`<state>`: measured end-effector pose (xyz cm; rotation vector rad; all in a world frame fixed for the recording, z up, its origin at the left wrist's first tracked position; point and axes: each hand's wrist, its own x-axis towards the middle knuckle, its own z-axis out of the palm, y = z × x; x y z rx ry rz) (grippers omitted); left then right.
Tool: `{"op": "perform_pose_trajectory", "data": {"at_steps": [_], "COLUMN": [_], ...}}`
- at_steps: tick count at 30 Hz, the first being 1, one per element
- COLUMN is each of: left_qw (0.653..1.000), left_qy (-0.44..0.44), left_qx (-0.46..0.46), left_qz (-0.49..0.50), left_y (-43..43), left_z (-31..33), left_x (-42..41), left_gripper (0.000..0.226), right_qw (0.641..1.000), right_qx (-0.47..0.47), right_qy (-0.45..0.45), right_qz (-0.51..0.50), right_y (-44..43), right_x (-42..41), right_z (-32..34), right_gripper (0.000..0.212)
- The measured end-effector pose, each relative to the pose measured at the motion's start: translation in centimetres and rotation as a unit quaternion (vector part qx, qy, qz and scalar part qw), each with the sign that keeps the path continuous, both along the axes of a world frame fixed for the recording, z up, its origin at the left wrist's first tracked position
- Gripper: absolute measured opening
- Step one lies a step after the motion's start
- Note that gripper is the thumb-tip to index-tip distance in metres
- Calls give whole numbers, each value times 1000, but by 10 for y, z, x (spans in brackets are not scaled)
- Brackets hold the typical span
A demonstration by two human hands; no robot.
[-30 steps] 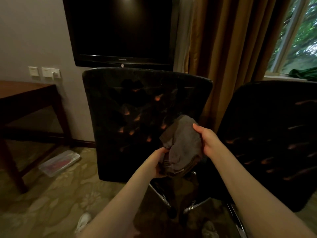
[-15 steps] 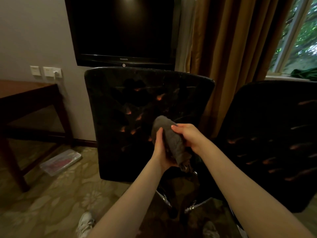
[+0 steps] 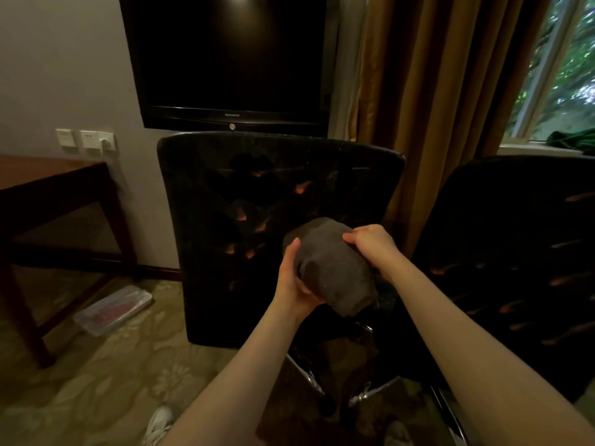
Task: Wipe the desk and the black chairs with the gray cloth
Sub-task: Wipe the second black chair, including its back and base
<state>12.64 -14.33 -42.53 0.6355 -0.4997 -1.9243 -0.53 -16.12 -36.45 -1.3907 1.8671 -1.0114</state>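
The gray cloth [image 3: 335, 268] is bunched into a folded bundle in front of the back of a black chair [image 3: 244, 201]. My left hand [image 3: 291, 278] holds the bundle from its left and underside. My right hand [image 3: 370, 246] grips its upper right edge with curled fingers. A second black chair [image 3: 515, 252] stands at the right, its back facing me. The dark wooden desk [image 3: 48, 178] is at the left edge, only its corner and legs showing.
A black television [image 3: 231, 59] hangs on the wall above the chair. Brown curtains [image 3: 444, 91] and a window are at the right. A clear plastic packet [image 3: 112, 310] lies on the patterned carpet under the desk. Chrome chair legs [image 3: 363, 394] spread below my arms.
The cloth hung loosely spread between my hands, then was gathered. Now it is a compact bundle, with my hands closer together around it.
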Motion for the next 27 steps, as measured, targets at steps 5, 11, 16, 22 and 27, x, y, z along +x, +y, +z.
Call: {"op": "perform_pose_trajectory", "data": {"at_steps": [5, 11, 16, 22, 27], "left_qw": [999, 992, 886, 788, 758], "left_qy": [-35, -112, -448, -559, -538], "left_qx": [-25, -51, -115, -242, -331], "left_qz": [2, -20, -20, 88, 162], "left_y": [-6, -25, -53, -75, -82], "left_z": [8, 25, 50, 82, 110], "left_x": [0, -4, -5, -26, -10], "left_gripper": [36, 38, 48, 59, 45], "right_qw": [971, 878, 913, 954, 854], "right_qx": [20, 59, 28, -225, -491], "right_qy": [-230, -454, -398, -192, 25], "right_qz": [62, 140, 79, -44, -168], "right_y": [9, 16, 2, -15, -33], "right_x": [-11, -14, -17, -18, -11], "right_z": [-26, -29, -15, 21, 59], "right_gripper": [57, 32, 42, 58, 69]}}
